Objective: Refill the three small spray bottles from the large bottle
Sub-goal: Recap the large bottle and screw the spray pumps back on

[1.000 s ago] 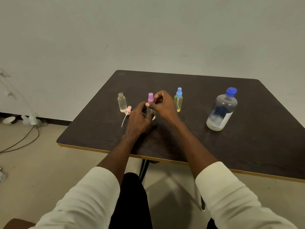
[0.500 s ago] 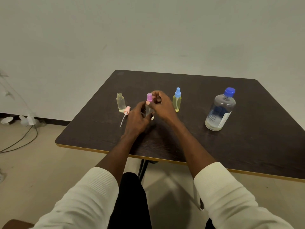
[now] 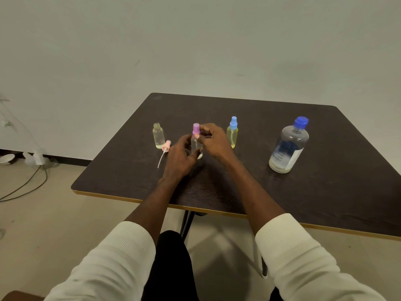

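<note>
Left hand (image 3: pixel 181 157) grips middle bottle (image 3: pixel 196 146) upright on table (image 3: pixel 325 192); right hand (image 3: pixel 213 140) pinches its purple cap (image 3: pixel 196 128). Large bottle (image 3: pixel 288 146) capped, well right.

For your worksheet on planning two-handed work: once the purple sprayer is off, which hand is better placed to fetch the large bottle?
The right hand. The large bottle stands on its side of the table, while the left hand steadies the middle spray bottle.

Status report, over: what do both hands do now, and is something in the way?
Left hand grips middle bottle; right hand pinches its purple cap. Big bottle capped, untouched. Nothing in the way.
</note>
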Motion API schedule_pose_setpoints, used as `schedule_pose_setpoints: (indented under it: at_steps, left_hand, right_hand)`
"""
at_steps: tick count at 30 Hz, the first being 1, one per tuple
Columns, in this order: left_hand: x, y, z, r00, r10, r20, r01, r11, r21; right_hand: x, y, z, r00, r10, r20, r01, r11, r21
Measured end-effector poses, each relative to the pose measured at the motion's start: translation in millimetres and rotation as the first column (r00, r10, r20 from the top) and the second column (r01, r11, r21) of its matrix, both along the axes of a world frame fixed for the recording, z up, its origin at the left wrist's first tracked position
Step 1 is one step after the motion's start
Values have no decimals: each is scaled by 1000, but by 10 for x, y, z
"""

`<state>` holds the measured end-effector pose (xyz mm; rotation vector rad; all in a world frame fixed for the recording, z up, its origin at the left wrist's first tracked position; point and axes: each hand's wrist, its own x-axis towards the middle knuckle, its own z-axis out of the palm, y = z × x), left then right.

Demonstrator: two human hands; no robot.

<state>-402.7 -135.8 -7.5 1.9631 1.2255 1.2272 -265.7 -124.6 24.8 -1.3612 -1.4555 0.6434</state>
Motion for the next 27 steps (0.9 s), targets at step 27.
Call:
schedule_pose_setpoints:
  at_steps: [27]
  left_hand:
    - [-8,-29,10,999,36,-5,-36,998,-43]
  right_hand:
    - [14,-223,-157,971,-234,-54,236,970,51]
